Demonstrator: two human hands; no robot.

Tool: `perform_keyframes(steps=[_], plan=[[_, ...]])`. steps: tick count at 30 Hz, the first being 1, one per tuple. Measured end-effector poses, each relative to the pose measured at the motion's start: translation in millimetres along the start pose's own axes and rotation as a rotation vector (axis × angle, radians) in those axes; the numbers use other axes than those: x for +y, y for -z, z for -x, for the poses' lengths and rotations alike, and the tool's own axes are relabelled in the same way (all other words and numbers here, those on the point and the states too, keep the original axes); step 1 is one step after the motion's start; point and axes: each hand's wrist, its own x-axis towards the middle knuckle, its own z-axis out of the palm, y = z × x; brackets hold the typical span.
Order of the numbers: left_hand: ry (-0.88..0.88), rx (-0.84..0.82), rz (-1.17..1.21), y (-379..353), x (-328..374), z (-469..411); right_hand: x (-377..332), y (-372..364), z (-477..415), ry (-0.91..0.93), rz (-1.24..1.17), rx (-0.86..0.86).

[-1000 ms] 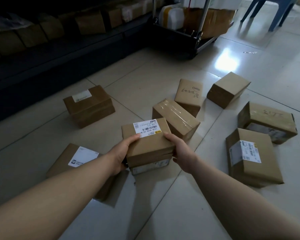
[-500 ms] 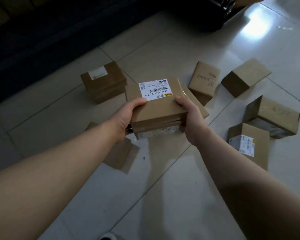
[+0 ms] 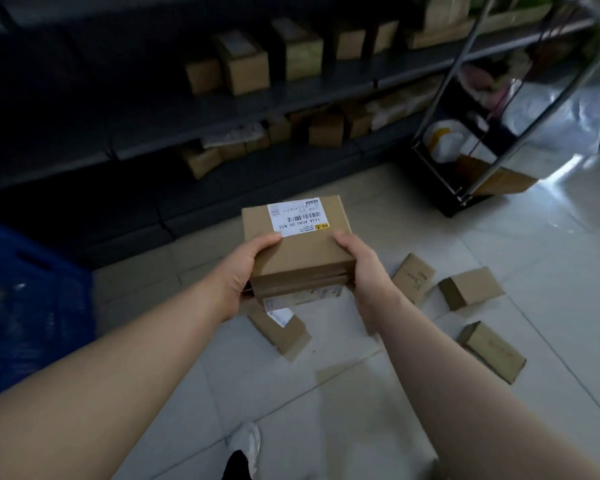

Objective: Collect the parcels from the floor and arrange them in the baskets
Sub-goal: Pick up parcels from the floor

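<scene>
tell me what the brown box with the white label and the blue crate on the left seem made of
Brown labelled box: cardboard, matte; dull brown faces, folded edges, white paper sticker. Blue slotted crate: probably moulded plastic; even blue colour and a cut-out slot, though blurred and dim.

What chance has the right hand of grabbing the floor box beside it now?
Probably not much: the right hand and left hand both grip the stacked parcels, so it is full. Nothing else covers the floor box.
</scene>
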Motion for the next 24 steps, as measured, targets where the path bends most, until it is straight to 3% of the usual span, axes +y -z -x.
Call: perform_keyframes(steps=[6,12,24], plan=[[-0.156,0.130,0.153,61,71,143,-102,-67,116,0.069,0.086,-0.173],[-0.229,0.212,0.320,123,92,246,-149,-139,198,0.102,0.184,-0.304],[-0.382,0.556,0.482,350,111,378,-163,-393,317,0.238,0.373,-0.650]])
